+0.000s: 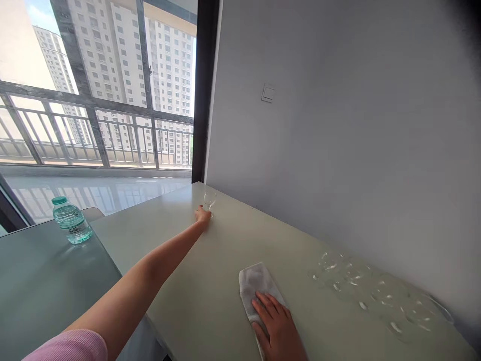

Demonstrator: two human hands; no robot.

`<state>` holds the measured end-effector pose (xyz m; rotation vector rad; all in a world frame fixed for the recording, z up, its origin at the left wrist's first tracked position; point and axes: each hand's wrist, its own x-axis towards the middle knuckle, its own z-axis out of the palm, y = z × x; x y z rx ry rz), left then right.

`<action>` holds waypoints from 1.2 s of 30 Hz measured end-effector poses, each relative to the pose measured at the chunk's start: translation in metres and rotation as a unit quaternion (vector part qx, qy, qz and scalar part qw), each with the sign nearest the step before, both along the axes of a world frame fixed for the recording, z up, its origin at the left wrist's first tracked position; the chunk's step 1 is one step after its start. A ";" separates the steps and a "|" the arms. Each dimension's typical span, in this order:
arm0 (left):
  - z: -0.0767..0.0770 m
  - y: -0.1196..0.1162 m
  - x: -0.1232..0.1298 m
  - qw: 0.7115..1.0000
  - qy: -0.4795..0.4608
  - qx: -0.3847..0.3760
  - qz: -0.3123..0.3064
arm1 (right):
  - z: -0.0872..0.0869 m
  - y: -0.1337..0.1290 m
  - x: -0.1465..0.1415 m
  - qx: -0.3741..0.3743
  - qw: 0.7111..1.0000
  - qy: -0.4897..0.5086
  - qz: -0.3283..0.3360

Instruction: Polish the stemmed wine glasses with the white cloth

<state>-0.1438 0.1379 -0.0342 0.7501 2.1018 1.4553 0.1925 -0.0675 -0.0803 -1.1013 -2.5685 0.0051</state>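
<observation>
glass [209,200] standing upright near the far end of the bench [210,281], its stem vertical, close to the wall [338,150]. from the head view, the left grip [203,215] sits at the end of a fully stretched arm in a pink sleeve [67,348]. it is bunched at the near side of the glass's foot, touching it or almost touching, and i can't tell whether it has hold. of the two, the left grip is far nearer the glass. the right grip [278,326] lies low and open with its fingers spread, pressing a grey cloth [257,291] flat on the bench, with the glass well ahead of it. past the cloth, along the wall, clear wet-looking patches [376,293] shine on the top. off to the left, a water bottle [71,220] with a teal cap stands on a darker table [45,281], before a railed window [93,125].
</observation>
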 end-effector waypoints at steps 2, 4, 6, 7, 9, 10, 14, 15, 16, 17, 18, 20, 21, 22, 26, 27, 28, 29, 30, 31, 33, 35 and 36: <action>-0.004 -0.009 0.016 0.999 -0.014 0.000 0.034 | 0.002 -0.001 0.000 -0.018 1.000 0.000 -0.004; -0.010 -0.019 0.039 0.999 -0.036 0.005 0.034 | 0.004 -0.002 -0.001 -0.037 0.999 0.002 -0.010; -0.015 -0.029 0.068 0.998 -0.061 0.015 0.003 | 0.006 -0.004 -0.002 -0.055 0.998 0.006 -0.019; -0.017 -0.035 0.083 0.997 -0.073 0.020 -0.019 | 0.008 -0.005 -0.003 -0.063 0.998 0.007 -0.024; -0.020 -0.049 0.113 0.993 -0.091 0.033 -0.071 | 0.013 -0.007 -0.006 -0.081 0.996 0.008 -0.035; -0.020 -0.056 0.126 0.990 -0.096 0.041 -0.098 | 0.015 -0.008 -0.007 -0.089 0.995 0.009 -0.040; -0.022 -0.087 0.167 0.972 -0.093 0.074 -0.201 | 0.027 -0.012 -0.009 -0.112 0.992 0.026 -0.045; -0.024 -0.094 0.174 0.968 -0.083 0.078 -0.226 | 0.029 -0.013 -0.010 -0.117 0.991 0.033 -0.046; -0.026 -0.099 0.179 0.962 -0.064 0.080 -0.253 | 0.031 -0.014 -0.010 -0.124 0.990 0.042 -0.047; -0.028 -0.103 0.182 0.955 -0.036 0.081 -0.284 | 0.033 -0.015 -0.010 -0.130 0.989 0.052 -0.048; -0.031 -0.106 0.185 0.945 -0.004 0.083 -0.317 | 0.034 -0.016 -0.010 -0.135 0.988 0.063 -0.050; -0.035 -0.108 0.187 0.923 0.056 0.090 -0.369 | 0.034 -0.017 -0.011 -0.148 0.984 0.092 -0.045; -0.036 -0.109 0.186 0.916 0.073 0.094 -0.383 | 0.034 -0.016 -0.011 -0.157 0.980 0.116 -0.042; -0.037 -0.109 0.186 0.913 0.081 0.097 -0.388 | 0.032 -0.015 -0.011 -0.166 0.973 0.153 -0.046; -0.035 -0.112 0.184 0.920 0.073 0.101 -0.372 | 0.022 0.007 0.003 -0.192 0.884 0.393 -0.164; -0.034 -0.113 0.184 0.920 0.071 0.105 -0.370 | 0.019 0.016 0.011 -0.189 0.846 0.447 -0.219; -0.033 -0.115 0.184 0.920 0.072 0.110 -0.369 | 0.016 0.027 0.019 -0.181 0.807 0.489 -0.278; -0.033 -0.116 0.184 0.919 0.074 0.116 -0.370 | 0.014 0.039 0.029 -0.169 0.769 0.520 -0.333; -0.032 -0.117 0.184 0.918 0.075 0.121 -0.370 | 0.012 0.051 0.040 -0.148 0.734 0.544 -0.379; -0.032 -0.118 0.184 0.917 0.076 0.127 -0.370 | 0.010 0.062 0.050 -0.131 0.707 0.560 -0.412; -0.032 -0.119 0.184 0.917 0.073 0.133 -0.370 | 0.009 0.084 0.067 -0.119 0.689 0.566 -0.436; -0.033 -0.119 0.183 0.917 0.068 0.134 -0.369 | 0.008 0.101 0.077 -0.127 0.695 0.559 -0.434; -0.033 -0.119 0.183 0.917 0.067 0.136 -0.368 | 0.008 0.109 0.079 -0.132 0.700 0.556 -0.429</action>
